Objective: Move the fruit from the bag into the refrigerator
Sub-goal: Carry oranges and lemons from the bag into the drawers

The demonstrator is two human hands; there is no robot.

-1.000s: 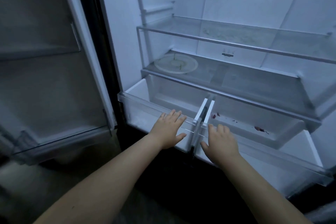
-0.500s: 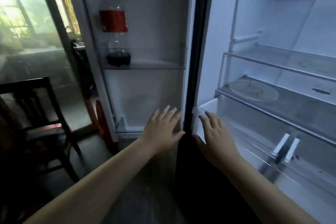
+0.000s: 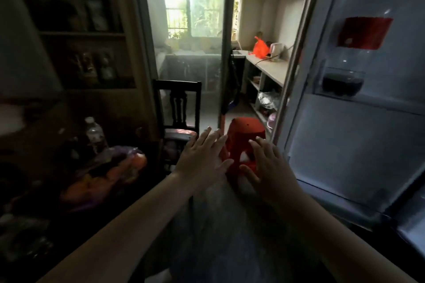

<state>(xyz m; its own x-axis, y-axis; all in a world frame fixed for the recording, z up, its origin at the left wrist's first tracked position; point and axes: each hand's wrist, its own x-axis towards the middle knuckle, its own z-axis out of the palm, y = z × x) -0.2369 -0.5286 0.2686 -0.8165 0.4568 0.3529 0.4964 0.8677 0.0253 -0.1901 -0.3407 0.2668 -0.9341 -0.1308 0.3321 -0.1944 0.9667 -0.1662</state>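
A clear plastic bag (image 3: 108, 172) with orange fruit in it lies on the dark table at the lower left. My left hand (image 3: 203, 156) floats in mid-air to the right of the bag, fingers spread, holding nothing. Beside it my right hand (image 3: 268, 167) is also spread and empty. The open refrigerator door (image 3: 358, 126) fills the right side; its inner shelf carries a dark-liquid bottle (image 3: 345, 80) with a red label. The refrigerator's inside is out of view.
A red plastic stool (image 3: 245, 142) stands on the floor just beyond my hands. A dark wooden chair (image 3: 178, 110) stands by the table, and a water bottle (image 3: 95, 133) sits behind the bag. A counter (image 3: 271, 69) with an orange bag runs along the far right wall.
My view has swung left, from the refrigerator's drawers past the door to the room. Both hands left the drawer fronts and now hang empty over the floor. The bag has come into sight.
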